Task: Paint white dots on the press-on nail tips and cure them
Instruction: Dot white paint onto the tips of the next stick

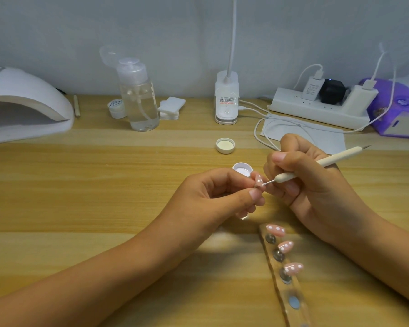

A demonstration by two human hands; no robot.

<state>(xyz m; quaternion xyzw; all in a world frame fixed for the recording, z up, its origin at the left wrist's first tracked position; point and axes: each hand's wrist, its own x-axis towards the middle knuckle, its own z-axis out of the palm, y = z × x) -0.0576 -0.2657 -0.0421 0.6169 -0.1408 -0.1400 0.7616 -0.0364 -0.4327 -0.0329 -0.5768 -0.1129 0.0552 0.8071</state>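
My left hand (213, 197) pinches a pink nail tip (259, 181) between thumb and fingers above the table; a white dot shows on it. My right hand (300, 175) grips a cream dotting pen (321, 162), and its metal tip touches the nail tip. Just behind my left fingers stands a small open jar of white paint (242, 169). Its lid (225, 145) lies upside down further back. Three dotted pink nail tips (285, 246) sit on the magnets of a holder strip (293, 303) at the lower right.
A white curing lamp (21, 102) stands at the far left. Along the back are a small jar (117, 108), a clear pump bottle (139, 95), white pads (171, 107), a clip lamp (226, 97), a power strip (316, 107) with cables, a face mask (316, 135) and a purple tissue pack (397, 107).
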